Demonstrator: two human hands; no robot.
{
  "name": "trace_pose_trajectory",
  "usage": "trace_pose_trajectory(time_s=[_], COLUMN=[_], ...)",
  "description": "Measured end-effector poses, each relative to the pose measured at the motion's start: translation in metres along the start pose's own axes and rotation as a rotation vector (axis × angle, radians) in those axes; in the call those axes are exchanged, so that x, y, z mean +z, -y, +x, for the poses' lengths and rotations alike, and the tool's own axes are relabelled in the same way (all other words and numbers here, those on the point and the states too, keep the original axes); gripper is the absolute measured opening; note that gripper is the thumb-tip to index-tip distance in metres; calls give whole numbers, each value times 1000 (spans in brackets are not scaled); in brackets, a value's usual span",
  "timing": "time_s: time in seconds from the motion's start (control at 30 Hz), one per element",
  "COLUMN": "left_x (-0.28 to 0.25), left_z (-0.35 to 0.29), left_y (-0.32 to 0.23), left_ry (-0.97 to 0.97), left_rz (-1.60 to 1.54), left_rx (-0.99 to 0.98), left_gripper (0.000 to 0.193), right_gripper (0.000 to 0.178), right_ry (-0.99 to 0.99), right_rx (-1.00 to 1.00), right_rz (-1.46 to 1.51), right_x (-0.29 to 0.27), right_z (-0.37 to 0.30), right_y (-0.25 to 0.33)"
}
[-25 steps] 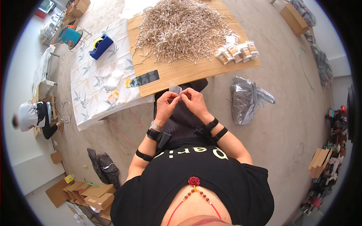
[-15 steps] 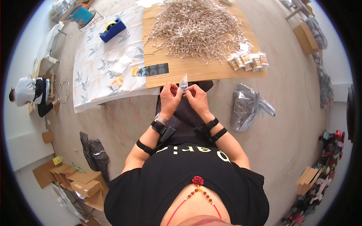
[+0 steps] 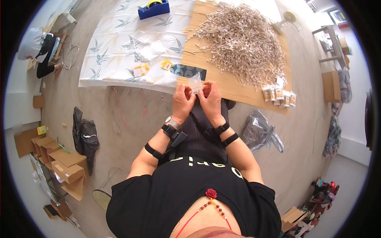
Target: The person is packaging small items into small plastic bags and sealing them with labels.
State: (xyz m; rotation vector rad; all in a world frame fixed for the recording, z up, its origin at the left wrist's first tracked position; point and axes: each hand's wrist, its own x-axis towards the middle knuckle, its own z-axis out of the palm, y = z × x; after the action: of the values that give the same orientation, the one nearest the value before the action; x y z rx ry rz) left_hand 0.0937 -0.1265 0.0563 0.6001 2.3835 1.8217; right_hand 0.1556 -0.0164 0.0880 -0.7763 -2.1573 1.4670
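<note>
A small clear plastic bag (image 3: 195, 82) is held up at the table's near edge, pinched at its lower end from both sides. My left hand (image 3: 184, 101) has its thumb and fingers closed on the bag's left side. On the other side, my right hand (image 3: 210, 100) grips it the same way. Just beyond the bag lies a dark strip with pale round shapes (image 3: 188, 71). Farther off, a large heap of thin sticks that look like cotton swabs (image 3: 242, 43) covers much of the wooden board (image 3: 234, 89).
Several small filled packets (image 3: 279, 96) lie at the board's right corner. On the patterned cloth (image 3: 105, 63) are yellow cards (image 3: 141, 70), clear plastic bags (image 3: 152, 48) and a blue tape dispenser (image 3: 154, 9). A grey plastic bag (image 3: 258, 131) lies on the floor, right. Another person (image 3: 32, 44) sits far left.
The view has turned, so the table things sit farther right in it. Between my hands the clear bag shows broader and flatter than before; both hands still hold it.
</note>
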Motion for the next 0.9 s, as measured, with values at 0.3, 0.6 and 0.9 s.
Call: trace_pose_trajectory(time_s=[0.3,0.6,0.9], left_x=[-34,-24,-16], left_z=[55,93,101], left_y=[47,96,121], left_ry=[-272,-396,-435], left_rz=[-29,-23,72], left_rx=[-79,-119,-131], left_gripper=[17,15,15], right_gripper=[15,11,4], right_ry=[158,279,309], right_rx=[-282,-375,-750], right_rz=[-167,-383,-693], right_x=[68,120,139], right_z=[76,139,168], right_y=[-7,-36,-44])
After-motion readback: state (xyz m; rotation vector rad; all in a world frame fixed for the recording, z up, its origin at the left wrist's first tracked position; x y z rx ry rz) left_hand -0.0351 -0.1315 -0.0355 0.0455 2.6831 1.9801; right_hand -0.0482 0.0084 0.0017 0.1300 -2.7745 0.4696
